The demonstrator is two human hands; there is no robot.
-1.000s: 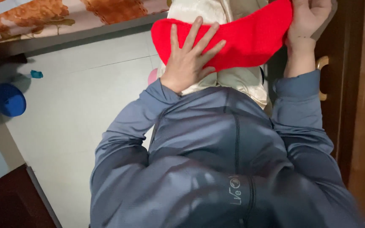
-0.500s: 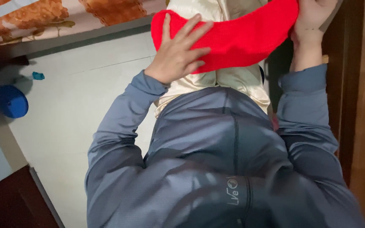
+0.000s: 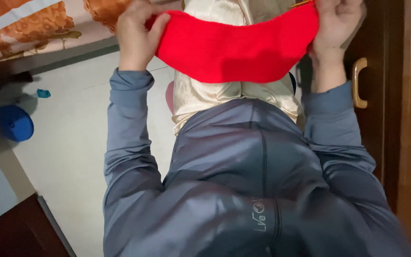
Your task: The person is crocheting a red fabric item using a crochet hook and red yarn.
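Pale floor (image 3: pixel 77 143) fills the left half of the head view, with a patterned orange bedspread (image 3: pixel 29 24) running along the top edge at about eleven o'clock and a dark wooden door (image 3: pixel 405 119) with a curved brass handle (image 3: pixel 356 83) closing off the right side at three o'clock. Up top, the left hand (image 3: pixel 136 31) is curled shut, fingers folded over the left end of a red knitted cloth (image 3: pixel 234 50). The right hand (image 3: pixel 336 24) at one o'clock is closed on the cloth's other end, though its fingertips run out of the picture. The cloth hangs stretched between the two hands in a shallow curve, at twelve o'clock, in front of a shiny cream garment (image 3: pixel 229 93) below it. Grey sleeves (image 3: pixel 129 143) run down from both wrists to the grey jacket filling the bottom. Off at nine o'clock a round blue object (image 3: pixel 14 123) sits on the floor, well apart from the hands, a small teal scrap (image 3: pixel 43 93) near it. Open floor lies left of the left arm; the door stands just beside the right forearm.
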